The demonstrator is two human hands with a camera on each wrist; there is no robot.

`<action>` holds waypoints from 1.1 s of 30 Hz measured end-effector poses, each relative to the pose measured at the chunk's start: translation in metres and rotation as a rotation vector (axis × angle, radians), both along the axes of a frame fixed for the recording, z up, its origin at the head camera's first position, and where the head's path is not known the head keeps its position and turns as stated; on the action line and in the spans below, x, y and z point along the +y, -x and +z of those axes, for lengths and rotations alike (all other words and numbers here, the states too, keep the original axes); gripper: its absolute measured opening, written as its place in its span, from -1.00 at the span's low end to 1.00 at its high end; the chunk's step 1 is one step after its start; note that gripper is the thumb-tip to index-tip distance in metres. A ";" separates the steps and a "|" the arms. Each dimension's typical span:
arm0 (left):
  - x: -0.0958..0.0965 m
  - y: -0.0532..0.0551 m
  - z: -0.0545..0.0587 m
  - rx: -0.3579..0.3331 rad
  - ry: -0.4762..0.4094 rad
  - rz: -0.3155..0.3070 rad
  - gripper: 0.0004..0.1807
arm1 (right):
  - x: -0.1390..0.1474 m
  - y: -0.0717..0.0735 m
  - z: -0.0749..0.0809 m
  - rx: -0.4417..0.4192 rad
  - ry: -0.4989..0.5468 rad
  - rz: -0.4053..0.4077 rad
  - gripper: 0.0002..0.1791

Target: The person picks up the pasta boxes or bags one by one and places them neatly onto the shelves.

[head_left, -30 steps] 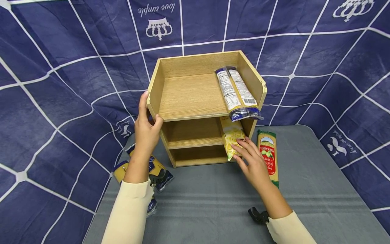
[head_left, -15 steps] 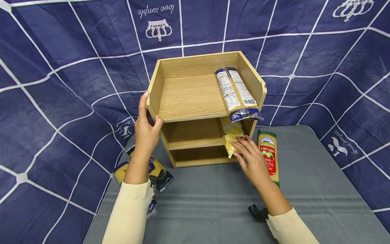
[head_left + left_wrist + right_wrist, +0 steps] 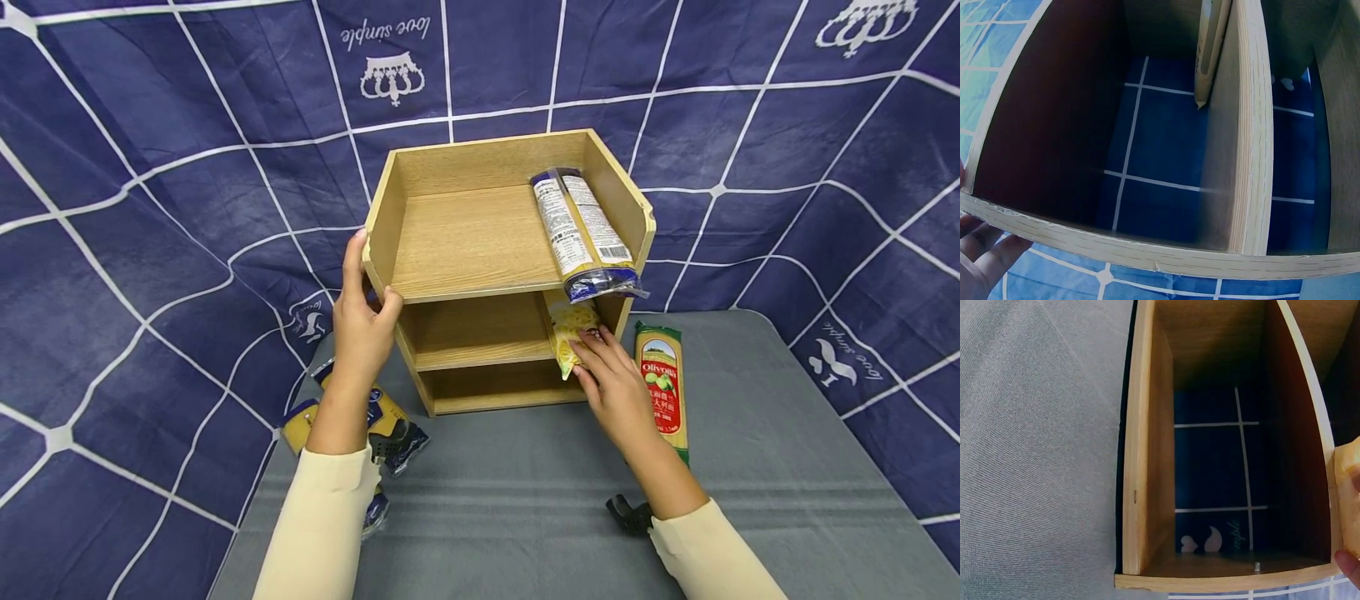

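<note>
A small wooden shelf unit [image 3: 472, 242] with an open top tray and two levels below stands in the middle. Its left side panel is gripped by my left hand [image 3: 362, 329], thumb on the front edge. My right hand [image 3: 621, 392] touches the front end of a yellow packet [image 3: 567, 329] printed with curled, pasta-like shapes. This packet lies at the right of the middle level, its near end sticking out a little. The right wrist view catches just the packet's edge [image 3: 1346, 500] and some fingertips. Two spaghetti packs [image 3: 577, 229] lie along the top tray's right wall.
A red-labelled spaghetti pack [image 3: 662, 383] lies on the grey cloth [image 3: 487, 500] right of the unit. Several blue-and-yellow pasta packs [image 3: 390, 421] lie at the left, partly behind the left forearm. Blue patterned cloth [image 3: 495, 58] hangs around the back and sides.
The yellow packet has slid a little deeper into the middle level, and my right hand has moved forward with it. My left hand keeps its grip on the side panel.
</note>
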State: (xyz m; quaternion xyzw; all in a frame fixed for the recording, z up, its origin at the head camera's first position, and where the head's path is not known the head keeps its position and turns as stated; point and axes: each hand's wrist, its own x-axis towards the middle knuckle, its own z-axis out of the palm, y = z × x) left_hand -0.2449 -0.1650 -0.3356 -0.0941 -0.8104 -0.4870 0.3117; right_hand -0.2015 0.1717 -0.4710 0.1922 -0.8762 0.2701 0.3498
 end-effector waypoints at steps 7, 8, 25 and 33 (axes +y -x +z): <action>0.000 0.000 0.000 -0.005 -0.002 0.006 -0.11 | 0.001 0.000 -0.003 -0.016 -0.004 0.014 -0.47; 0.000 0.000 0.000 -0.007 0.000 0.011 -0.11 | 0.001 0.000 -0.004 -0.016 -0.002 0.017 -0.46; -0.001 0.000 0.000 -0.009 -0.004 0.011 -0.11 | 0.019 -0.028 -0.033 0.006 0.227 -0.045 -0.27; 0.000 0.000 0.000 -0.018 -0.002 0.010 -0.11 | 0.033 -0.035 -0.047 -0.049 0.293 -0.104 -0.26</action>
